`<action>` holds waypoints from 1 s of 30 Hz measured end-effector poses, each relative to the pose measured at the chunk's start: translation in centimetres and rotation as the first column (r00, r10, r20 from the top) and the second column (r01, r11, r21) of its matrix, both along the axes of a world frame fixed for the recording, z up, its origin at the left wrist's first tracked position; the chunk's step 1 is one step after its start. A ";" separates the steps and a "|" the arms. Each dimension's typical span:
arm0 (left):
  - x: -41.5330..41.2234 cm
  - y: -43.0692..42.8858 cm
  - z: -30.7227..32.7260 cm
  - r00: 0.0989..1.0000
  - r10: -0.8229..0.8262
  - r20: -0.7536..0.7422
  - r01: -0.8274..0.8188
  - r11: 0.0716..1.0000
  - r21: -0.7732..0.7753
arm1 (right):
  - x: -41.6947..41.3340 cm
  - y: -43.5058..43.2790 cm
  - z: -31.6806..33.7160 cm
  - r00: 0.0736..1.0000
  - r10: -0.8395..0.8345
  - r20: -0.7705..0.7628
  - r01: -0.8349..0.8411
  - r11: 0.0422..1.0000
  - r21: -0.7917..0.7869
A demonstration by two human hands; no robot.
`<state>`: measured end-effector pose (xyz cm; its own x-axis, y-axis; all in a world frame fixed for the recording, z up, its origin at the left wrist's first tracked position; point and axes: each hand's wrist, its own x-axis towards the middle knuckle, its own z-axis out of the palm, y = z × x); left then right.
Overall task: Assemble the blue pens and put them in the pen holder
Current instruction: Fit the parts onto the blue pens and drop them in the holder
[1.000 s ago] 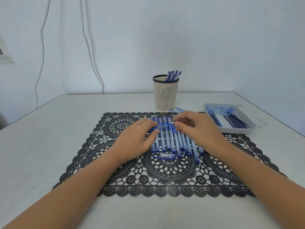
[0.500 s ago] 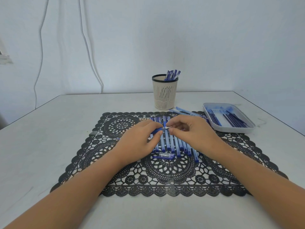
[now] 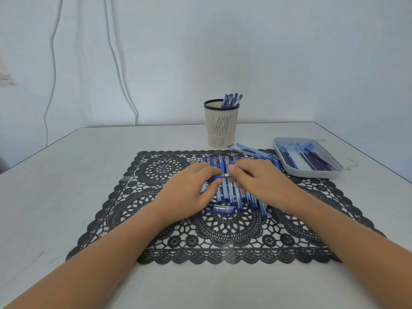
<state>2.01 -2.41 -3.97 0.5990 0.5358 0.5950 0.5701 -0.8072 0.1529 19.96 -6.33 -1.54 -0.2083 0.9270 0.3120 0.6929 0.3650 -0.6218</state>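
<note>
Head view: left hand [image 3: 189, 190] and right hand [image 3: 263, 184] have drawn closer, each grip pinching the same blue pen [image 3: 215, 176].

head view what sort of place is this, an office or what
Likely a plain room set up as a pen-assembly bench: white table against a white wall, lace mat holding rows of pen barrels, tray of refills, pen holder partly filled.

Hands meet at frame centre

Left hand [image 3: 189, 192] and right hand [image 3: 264, 184] are palm-down, fingertips almost touching. Left thumb and fingers curl round a pen [image 3: 215, 176]; right fingers pinch its other end. Bare forearms enter from the lower left and lower right corners, converging.
</note>
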 end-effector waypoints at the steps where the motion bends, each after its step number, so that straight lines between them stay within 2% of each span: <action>1: 0.0 0.0 0.0 1.000 -0.002 -0.001 0.002 1.000 0.003 | 0.1 0.0 0.0 1.000 -0.003 -0.001 0.003 1.000 -0.009; 5: 0.0 0.1 -0.1 1.000 0.007 -0.002 -0.007 1.000 0.001 | 0.1 0.0 -0.3 0.999 0.042 -0.010 -0.042 0.999 -0.011; 8: 0.0 0.1 -0.1 1.000 0.004 -0.006 -0.004 1.000 0.013 | 0.1 0.0 -0.2 1.000 0.005 0.027 -0.006 1.000 0.029; 14: -0.1 0.1 -0.2 1.000 0.001 -0.024 0.000 1.000 0.022 | 0.0 0.0 -0.5 0.996 0.055 0.064 -0.055 0.998 0.009; 17: -0.1 0.1 -0.2 0.999 -0.003 -0.040 0.005 0.999 0.041 | 0.0 0.1 -0.2 0.999 0.024 0.023 -0.023 1.000 -0.020; 20: -0.1 0.1 -0.2 1.000 -0.004 -0.029 0.005 1.000 0.027 | 0.2 0.0 -0.4 0.997 0.074 0.023 -0.073 0.996 -0.049; 30: 0.2 0.2 -0.1 1.000 -0.007 -0.018 0.008 0.996 0.092 | -0.1 0.1 -0.2 0.997 0.044 0.066 -0.045 0.999 0.013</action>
<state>2.18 -2.16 -4.08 0.6136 0.4744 0.6312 0.5660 -0.8216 0.0674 19.90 -6.21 -1.76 -0.2701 0.9118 0.3094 0.7152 0.4052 -0.5696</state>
